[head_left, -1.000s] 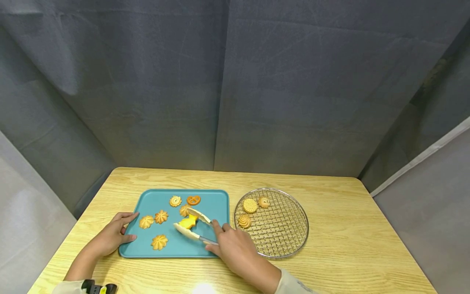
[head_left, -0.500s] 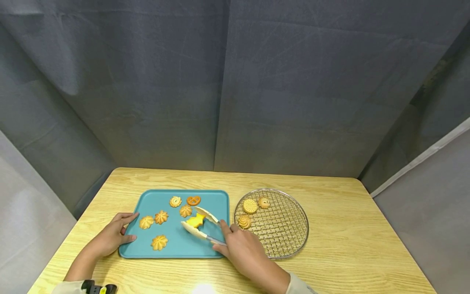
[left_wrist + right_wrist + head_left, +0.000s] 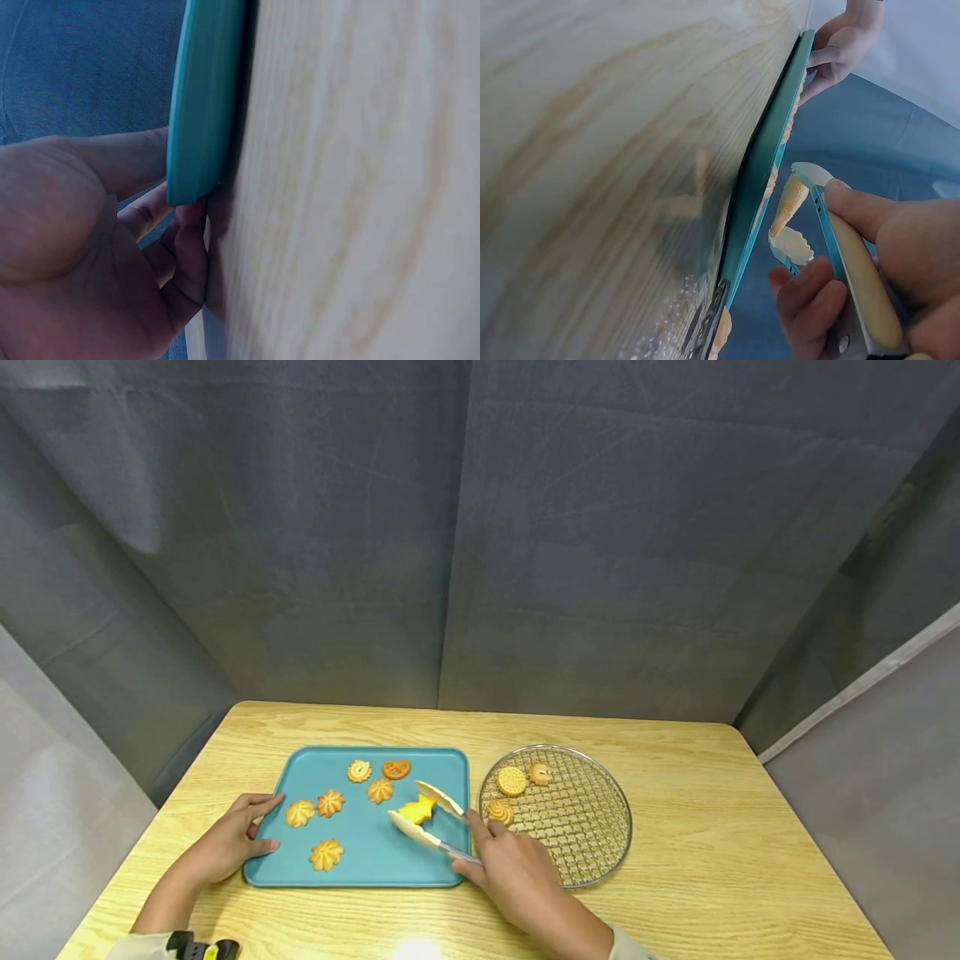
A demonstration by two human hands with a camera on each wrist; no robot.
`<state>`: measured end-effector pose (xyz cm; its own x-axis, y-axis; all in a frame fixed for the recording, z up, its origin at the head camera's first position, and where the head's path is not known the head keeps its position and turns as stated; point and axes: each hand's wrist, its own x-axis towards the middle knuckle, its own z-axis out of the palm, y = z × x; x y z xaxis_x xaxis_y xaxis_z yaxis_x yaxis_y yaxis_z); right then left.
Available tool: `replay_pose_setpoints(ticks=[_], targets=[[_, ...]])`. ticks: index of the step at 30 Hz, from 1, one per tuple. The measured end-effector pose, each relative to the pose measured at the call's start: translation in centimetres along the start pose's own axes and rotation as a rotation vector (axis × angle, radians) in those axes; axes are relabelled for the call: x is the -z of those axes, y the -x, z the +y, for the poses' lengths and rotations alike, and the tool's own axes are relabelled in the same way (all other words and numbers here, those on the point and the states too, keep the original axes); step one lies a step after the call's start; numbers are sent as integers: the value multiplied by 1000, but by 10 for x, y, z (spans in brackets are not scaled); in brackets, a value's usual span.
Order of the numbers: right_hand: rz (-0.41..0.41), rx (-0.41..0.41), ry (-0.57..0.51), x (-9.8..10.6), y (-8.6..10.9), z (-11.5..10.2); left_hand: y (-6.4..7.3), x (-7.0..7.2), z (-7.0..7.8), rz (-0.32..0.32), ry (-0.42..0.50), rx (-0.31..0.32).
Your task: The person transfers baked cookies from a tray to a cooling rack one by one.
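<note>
My left hand (image 3: 228, 842) holds the left edge of a teal tray (image 3: 367, 852). In the left wrist view, the thumb lies over the tray rim (image 3: 199, 112) and the other fingers bend at its side. Tongs with cream tips (image 3: 415, 832) are gripped in my right hand (image 3: 517, 881) over the tray's right part. Between the tips is a yellow fish-shaped cookie (image 3: 415, 811); the right wrist view shows this cookie (image 3: 789, 199) raised off the tray. Several cookies, such as a flower-shaped cookie (image 3: 326, 855), and a pretzel (image 3: 396, 769) lie on the tray.
A round wire rack (image 3: 592, 810) stands right of the tray, bearing a round dotted cookie (image 3: 512, 781), a swirl cookie (image 3: 500, 812) and a small cookie (image 3: 539, 773). Both sit on a wooden table (image 3: 712, 827). Grey curtains (image 3: 600, 568) hang behind.
My right hand has moved rightward, carrying the tongs and the yellow cookie toward the rack side of the tray. The left hand and the tray have stayed in place.
</note>
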<state>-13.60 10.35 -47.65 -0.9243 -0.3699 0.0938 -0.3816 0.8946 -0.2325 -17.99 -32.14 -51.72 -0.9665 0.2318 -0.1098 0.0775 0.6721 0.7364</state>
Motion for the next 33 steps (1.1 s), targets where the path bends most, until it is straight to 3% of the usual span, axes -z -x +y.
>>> replay_pose_setpoints(ticks=[12, 33], targets=[[62, 12, -2, 6, 9, 18, 0, -1, 0, -1, 13, -2], [66, -82, 10, 16, 20, 49, -1, -1, -2, 2, 7, 2]])
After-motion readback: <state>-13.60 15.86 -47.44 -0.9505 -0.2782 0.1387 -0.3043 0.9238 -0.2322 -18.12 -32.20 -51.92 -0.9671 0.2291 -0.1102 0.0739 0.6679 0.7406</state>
